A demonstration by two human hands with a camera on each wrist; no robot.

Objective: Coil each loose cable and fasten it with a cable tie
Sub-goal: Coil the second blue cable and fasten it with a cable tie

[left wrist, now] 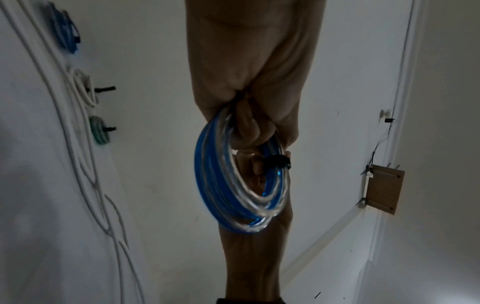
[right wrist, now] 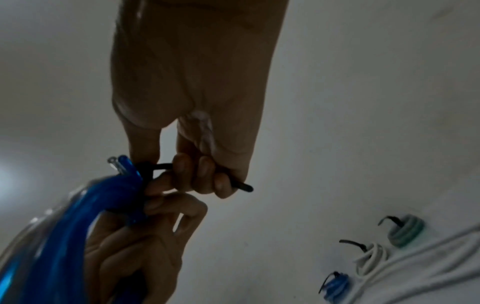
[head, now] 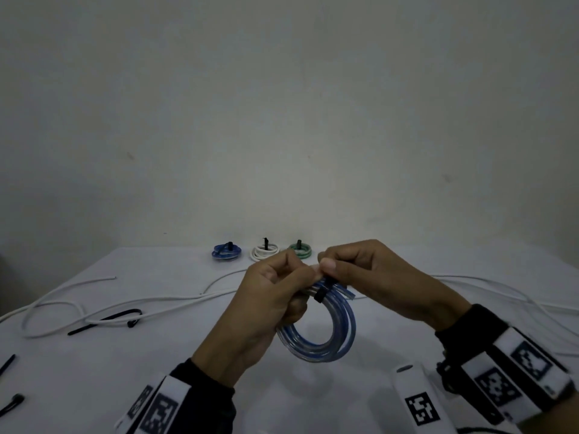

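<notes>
Above a white table (head: 94,386), a person holds a coiled blue-and-clear cable (head: 319,336) in mid-air between both hands. The left hand (head: 263,305) curls its fingers through the coil and grips its upper left side, the loop hanging below. The right hand (head: 372,277), just beside it, pinches the black cable tie (head: 322,291) wrapped round the top of the coil, its free tail (right wrist: 241,186) running through the curled fingers and out past the little finger. Loose white cables (head: 94,303) sprawl across the table to the left of and beyond the hands. Beyond the hands, at the table's far edge, lie three tied coils in a row: blue (head: 226,252), white (head: 264,252), green (head: 301,250). Spare black ties (head: 108,321) lie left of the left hand.
</notes>
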